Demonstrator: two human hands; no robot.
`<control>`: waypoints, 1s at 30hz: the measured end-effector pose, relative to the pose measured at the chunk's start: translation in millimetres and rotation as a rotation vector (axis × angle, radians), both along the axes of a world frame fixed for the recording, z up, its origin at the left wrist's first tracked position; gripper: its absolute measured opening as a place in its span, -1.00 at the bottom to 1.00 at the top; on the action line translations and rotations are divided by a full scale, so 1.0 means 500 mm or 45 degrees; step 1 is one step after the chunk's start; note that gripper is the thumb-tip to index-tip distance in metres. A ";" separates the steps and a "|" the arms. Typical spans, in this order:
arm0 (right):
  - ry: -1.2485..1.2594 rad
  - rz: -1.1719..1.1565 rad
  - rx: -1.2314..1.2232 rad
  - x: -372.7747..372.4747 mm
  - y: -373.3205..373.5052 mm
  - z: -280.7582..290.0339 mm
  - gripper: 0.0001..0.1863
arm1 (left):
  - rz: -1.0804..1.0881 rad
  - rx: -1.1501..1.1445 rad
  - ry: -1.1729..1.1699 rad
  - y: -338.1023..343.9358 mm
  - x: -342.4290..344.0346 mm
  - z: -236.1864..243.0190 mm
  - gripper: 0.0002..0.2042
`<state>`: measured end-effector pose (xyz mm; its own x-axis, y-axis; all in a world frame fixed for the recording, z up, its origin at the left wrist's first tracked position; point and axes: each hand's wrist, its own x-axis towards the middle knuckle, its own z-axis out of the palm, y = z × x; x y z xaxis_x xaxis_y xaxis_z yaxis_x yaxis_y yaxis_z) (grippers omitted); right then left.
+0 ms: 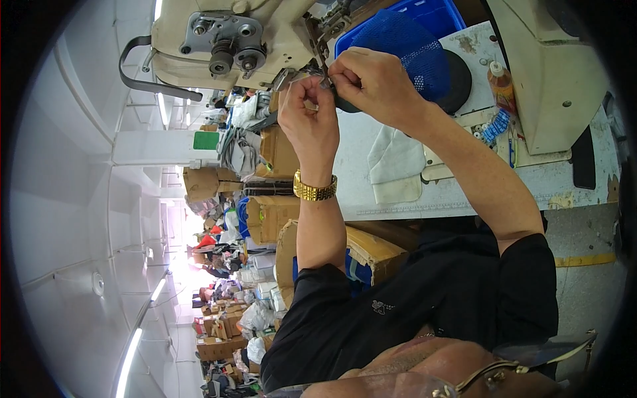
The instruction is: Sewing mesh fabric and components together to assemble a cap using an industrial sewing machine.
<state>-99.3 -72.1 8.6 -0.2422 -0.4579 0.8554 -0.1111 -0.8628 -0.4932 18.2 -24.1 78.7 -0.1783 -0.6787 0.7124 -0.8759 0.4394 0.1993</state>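
My left hand [310, 113], with a gold watch [315, 186] on its wrist, is raised beside the needle area of a cream sewing machine [279, 33]. Its thumb and finger are pinched together. Close on its right, my right hand [375, 83] is closed too, its fingertips by the metal parts under the machine's head. Whatever lies between the fingertips is too small to make out. Behind my right hand rests a blue mesh cap [424, 63] with a dark brim [459, 83].
A blue plastic bin [438, 14] stands behind the cap. White fabric pieces [396, 162] lie on the worktable [352, 149], with an orange bottle [501, 86] and blue-wrapped small items [495, 126] to the right. An open cardboard box [378, 251] sits below the table edge.
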 end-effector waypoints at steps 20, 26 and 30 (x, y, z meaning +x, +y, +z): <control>0.002 0.012 0.009 0.002 -0.002 0.000 -0.87 | -0.029 -0.095 -0.059 -0.007 0.004 -0.012 -0.90; 0.008 0.002 -0.007 0.002 -0.003 -0.001 -0.87 | -0.012 -0.080 -0.030 -0.010 0.008 -0.016 -0.90; 0.007 -0.006 0.005 -0.002 -0.001 0.000 -0.87 | -0.012 -0.093 -0.026 -0.015 0.012 -0.019 -0.90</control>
